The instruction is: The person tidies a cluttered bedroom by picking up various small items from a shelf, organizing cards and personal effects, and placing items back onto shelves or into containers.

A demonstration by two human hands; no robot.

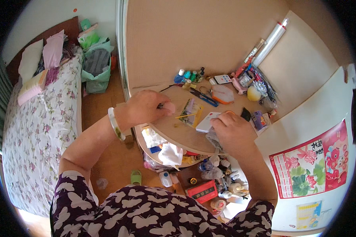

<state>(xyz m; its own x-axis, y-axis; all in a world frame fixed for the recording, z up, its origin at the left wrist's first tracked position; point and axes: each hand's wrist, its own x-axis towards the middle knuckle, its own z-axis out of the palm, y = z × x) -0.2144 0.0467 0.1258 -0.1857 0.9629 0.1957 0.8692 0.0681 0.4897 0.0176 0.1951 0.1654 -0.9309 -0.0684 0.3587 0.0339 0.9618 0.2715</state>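
My left hand (148, 107) hovers over the left edge of the wooden shelf-table (168, 132), its fingers pinched together. Something small with a dark spot shows at the fingertips, too small to name. My right hand (234, 129) is closed at the right edge of a flat white box (207, 123), fingers over its side. A crumpled greyish clear wrapper (214, 139) shows just below that hand. Between my hands lie a flat yellow and purple packet (191, 112) and a thin yellow stick (186, 115). Beyond them are dark-handled scissors (204, 97) and an orange pouch (223, 94).
Small bottles (181, 76), a white phone-like device (222, 79) and a yellow vase-like ornament (254, 94) stand at the back. Lower down are several bottles (214, 173) and a red box (202, 191). A floral bed (43, 130) is left, a calendar poster (310, 162) right.
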